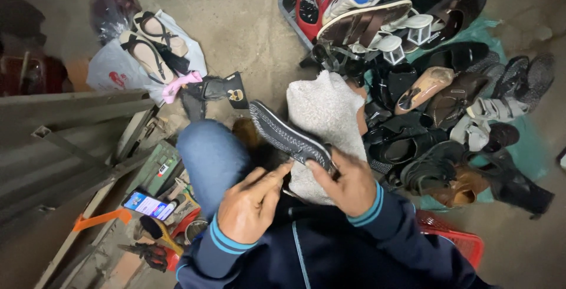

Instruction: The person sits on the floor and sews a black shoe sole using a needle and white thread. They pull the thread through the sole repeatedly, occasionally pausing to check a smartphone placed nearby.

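A dark shoe (286, 135) with a patterned black sole lies across my lap, sole up, toe pointing up-left. My right hand (348, 183) grips its heel end, thumb pressed on the sole. My left hand (250, 203) is curled beside the heel, fingertips touching the edge of the sole near the right thumb. A grey fuzzy cloth (327, 115) lies over my right knee under the shoe. My left knee in blue jeans (212, 156) is below the shoe. Both sleeves are dark blue with light blue cuff stripes.
A big heap of shoes and sandals (448, 94) fills the right side on a green sheet. A pair of sandals (150, 44) rests on plastic bags at upper left. A lit phone (147, 205) and tools lie lower left by wooden planks. A red basket (454, 239) sits lower right.
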